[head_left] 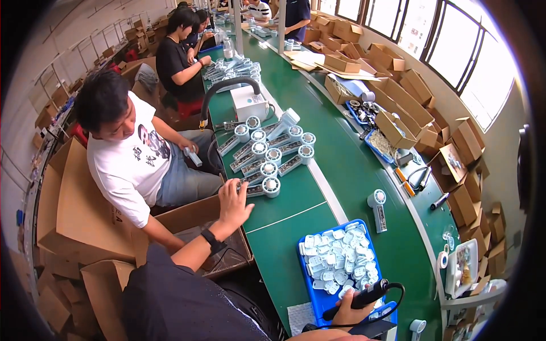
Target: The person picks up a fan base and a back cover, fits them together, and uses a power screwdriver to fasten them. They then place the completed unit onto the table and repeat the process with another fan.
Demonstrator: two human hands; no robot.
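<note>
My left hand [232,206], with a dark watch on its wrist, reaches over the near end of a group of light-blue handheld fan bodies [271,186]. Its fingers are extended and the thumb is apart. The fingertips overlap the handle end of the nearest fan body; whether they touch it I cannot tell. My right hand [347,314] is closed around a black electric screwdriver [371,294] with a looping black cable. The tool lies over the near end of a blue tray [302,262] heaped with small pale-blue plastic parts [335,258].
Another fan body [378,211] lies right of the tray on the green conveyor, and one more [417,326] lies nearer. A co-worker [133,148] sits at left, holding a small part. A white box with a black hose [249,103] stands farther off. Cartons [398,108] line the right.
</note>
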